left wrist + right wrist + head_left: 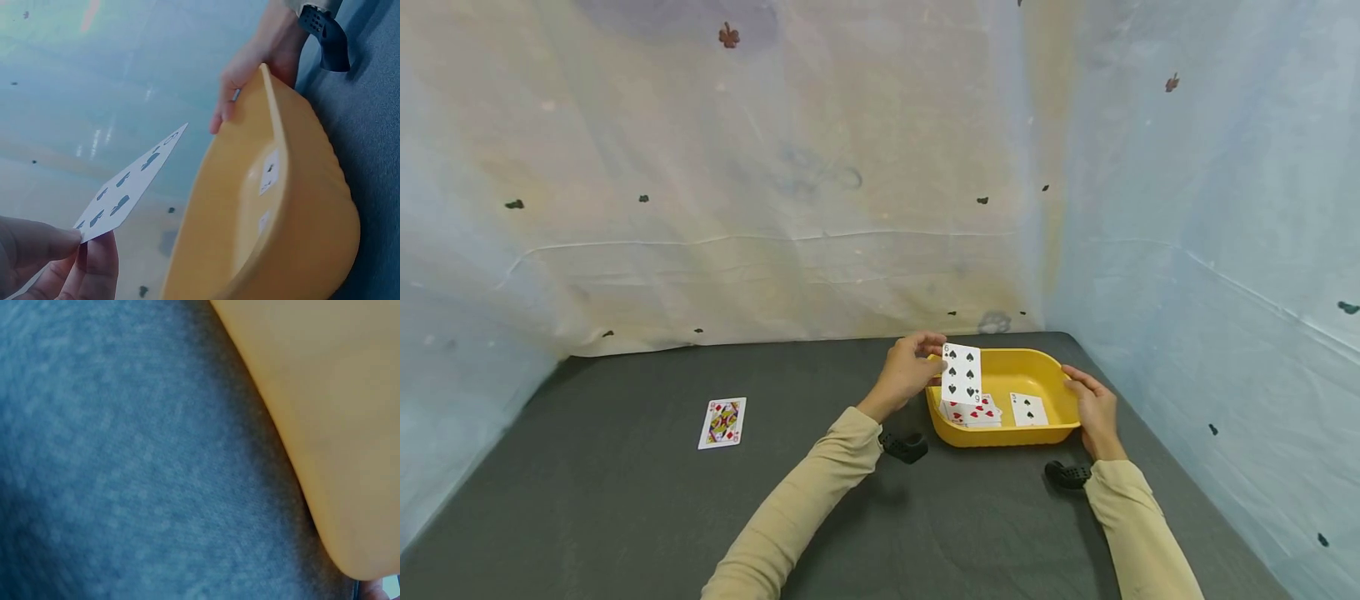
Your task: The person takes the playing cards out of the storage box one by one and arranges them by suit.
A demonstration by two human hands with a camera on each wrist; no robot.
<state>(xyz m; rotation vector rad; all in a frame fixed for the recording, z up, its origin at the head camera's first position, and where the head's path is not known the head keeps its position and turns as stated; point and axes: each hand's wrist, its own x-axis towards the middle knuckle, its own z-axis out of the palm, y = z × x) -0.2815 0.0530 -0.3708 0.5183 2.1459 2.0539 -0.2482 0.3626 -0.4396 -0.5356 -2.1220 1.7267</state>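
Spades card (962, 373), a six, stands upright above the left end of the yellow tub (1045, 364), pinched at its edge by the left hand (907, 372), whose thumb and fingers are closed together on it. Below the grip, inside the tub, lies a small heap of face-up cards (973, 411) with red pips, and just beside it to the right a single black-suited card (1028, 409). The right hand (1094, 407) rests on the right rim of the tub, fingers laid along the edge and only lightly bent.

The left wrist view shows the held card (129, 191) from a low angle with the fingertips (97, 269) at its corner, and across the tub (312, 206) the right hand (250, 75) on the far rim; the head view does not give this side look. The right wrist view shows only the outer tub wall (325, 412) and the grey mat (125, 475), close and blurred, with the hand itself cut off.

Well to the left of the grip, a face card (722, 422) lies alone on the grey mat (625, 517). Its rank is too small to read.
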